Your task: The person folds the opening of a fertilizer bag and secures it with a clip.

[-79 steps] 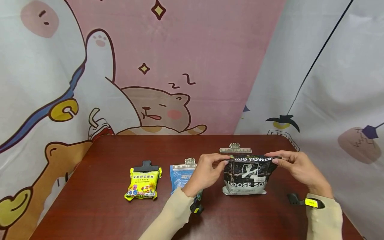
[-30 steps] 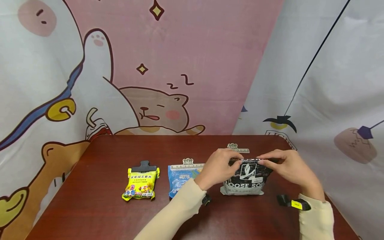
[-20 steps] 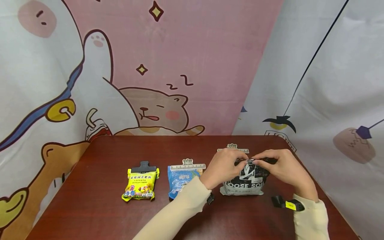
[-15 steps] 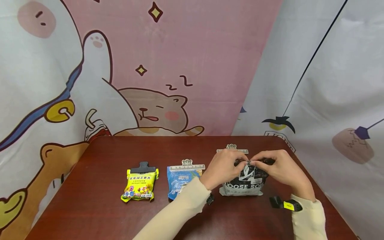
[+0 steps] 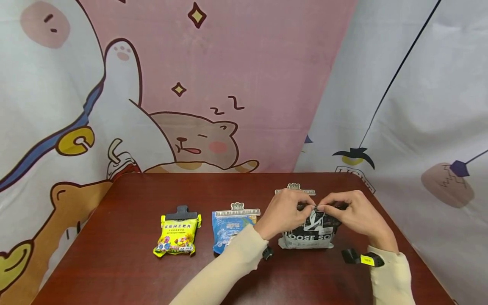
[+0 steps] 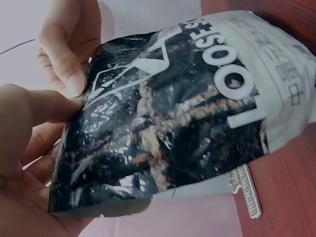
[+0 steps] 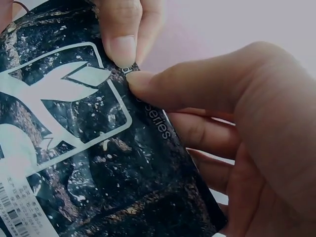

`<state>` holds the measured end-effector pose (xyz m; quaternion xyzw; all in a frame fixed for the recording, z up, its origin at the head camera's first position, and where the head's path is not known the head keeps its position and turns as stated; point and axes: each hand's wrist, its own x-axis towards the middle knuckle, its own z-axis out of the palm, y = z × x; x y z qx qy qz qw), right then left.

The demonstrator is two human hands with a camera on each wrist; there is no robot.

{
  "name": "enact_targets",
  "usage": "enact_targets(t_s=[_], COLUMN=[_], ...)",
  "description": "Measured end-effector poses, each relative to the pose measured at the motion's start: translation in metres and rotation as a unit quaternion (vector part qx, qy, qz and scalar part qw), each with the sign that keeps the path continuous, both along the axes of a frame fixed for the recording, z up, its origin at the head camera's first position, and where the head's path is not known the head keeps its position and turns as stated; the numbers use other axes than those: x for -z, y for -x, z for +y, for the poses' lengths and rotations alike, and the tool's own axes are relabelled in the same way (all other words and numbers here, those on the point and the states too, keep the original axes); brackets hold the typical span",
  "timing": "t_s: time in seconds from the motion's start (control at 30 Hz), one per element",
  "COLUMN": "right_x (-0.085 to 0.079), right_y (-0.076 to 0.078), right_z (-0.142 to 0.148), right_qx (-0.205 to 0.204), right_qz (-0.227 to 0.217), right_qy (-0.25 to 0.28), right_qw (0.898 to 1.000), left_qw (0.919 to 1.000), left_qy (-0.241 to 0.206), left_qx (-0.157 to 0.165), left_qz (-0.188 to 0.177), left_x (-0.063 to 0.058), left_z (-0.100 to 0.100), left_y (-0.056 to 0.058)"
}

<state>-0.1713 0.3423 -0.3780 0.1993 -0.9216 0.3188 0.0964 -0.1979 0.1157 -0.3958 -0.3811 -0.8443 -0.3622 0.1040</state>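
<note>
A black and white bag of loose soil (image 5: 309,240) stands on the table, its top edge folded over. My left hand (image 5: 286,212) pinches that edge near the middle, thumb in front. Close beside it, my right hand (image 5: 352,212) pinches the same fold, the two thumb tips almost meeting. In the left wrist view the dark upper part of the bag (image 6: 133,123) spreads between both hands, fingers behind it. The right wrist view shows the right thumb (image 7: 148,86) pressing the printed edge against the fingers.
Behind the bag lies a loose silver clip (image 5: 295,189). To the left are a blue bag (image 5: 228,235) with a silver clip (image 5: 237,209) on top and a yellow bag (image 5: 177,237) with a black clip (image 5: 181,213). The brown table (image 5: 126,271) meets a printed cloth behind.
Both hands have drawn together from the bag's top corners to the middle of its top. The top has been folded down, hiding the upper lettering, and the bag looks shorter.
</note>
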Motion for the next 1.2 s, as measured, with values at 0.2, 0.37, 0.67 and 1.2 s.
enact_targets(t_s=[0.2, 0.37, 0.67, 1.2], right_x=[-0.004, -0.006, -0.004, -0.002], right_y=[-0.004, -0.007, -0.005, -0.008], right_z=[0.006, 0.013, 0.012, 0.025], right_qx=[0.009, 0.012, 0.01, 0.017], right_qz=[-0.032, -0.042, -0.036, -0.086], right_qy=[0.007, 0.007, -0.017, 0.025], right_qw=[0.999, 0.999, 0.999, 0.996], left_qw=[0.9991, 0.9983, 0.9989, 0.9891], left_qy=[-0.02, -0.03, -0.041, -0.114], left_qx=[0.018, 0.025, 0.021, 0.059], left_qz=[-0.032, -0.044, 0.007, -0.073], left_x=[0.0, 0.0, 0.003, 0.014], left_z=[-0.008, -0.014, -0.011, -0.021], left_y=[0.001, 0.003, 0.005, 0.008])
